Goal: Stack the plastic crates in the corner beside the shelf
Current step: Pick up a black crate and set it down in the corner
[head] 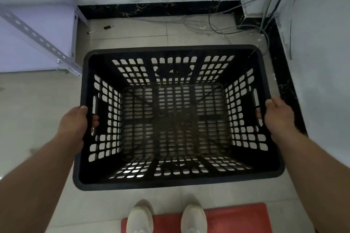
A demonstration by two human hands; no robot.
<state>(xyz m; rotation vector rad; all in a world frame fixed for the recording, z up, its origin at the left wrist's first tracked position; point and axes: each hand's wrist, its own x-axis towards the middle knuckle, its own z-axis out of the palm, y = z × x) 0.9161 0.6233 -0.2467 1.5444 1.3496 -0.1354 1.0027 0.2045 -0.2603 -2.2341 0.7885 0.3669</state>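
Note:
A black perforated plastic crate fills the middle of the head view, open side up and empty, over the tiled floor. My left hand grips its left rim, fingers hooked through the handle slot. On the opposite side, my right hand holds the right rim at the other handle slot. The floor shows through the crate's holes; I cannot tell whether it rests on the floor or hangs just above it. The white metal shelf stands to the left of the crate.
Loose grey and black cables trail over the floor in the far right corner and up the wall. A small dark tool lies near the shelf's foot. A red mat lies under my white shoes at the bottom.

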